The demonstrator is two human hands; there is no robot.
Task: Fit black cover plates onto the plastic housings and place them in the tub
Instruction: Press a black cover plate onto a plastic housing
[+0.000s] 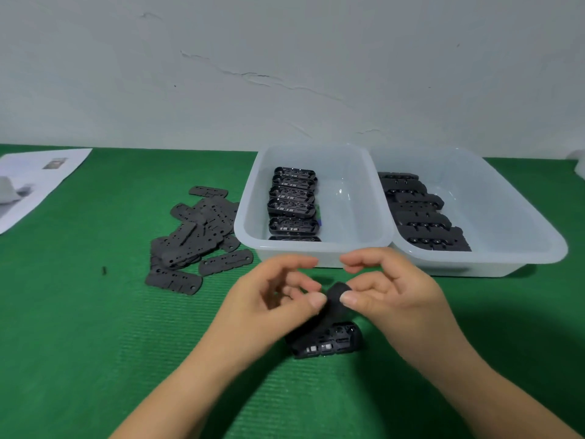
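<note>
A black plastic housing (329, 342) lies on the green mat, open side up, just below my hands. Over it stands a black cover plate (334, 296), tilted on end, its lower part touching the housing. My left hand (278, 296) pinches the plate's upper left edge and my right hand (389, 293) pinches its upper right edge. A loose pile of cover plates (193, 239) lies to the left. The left tub (348, 248) holds a row of uncovered housings (292, 202). The right tub (519, 251) holds a row of covered housings (421, 213).
Both translucent tubs stand side by side behind my hands, near the wall. A printed sheet of paper (34, 182) lies at the far left with a white object on it. A tiny dark bit (103, 270) sits on the mat left of the pile.
</note>
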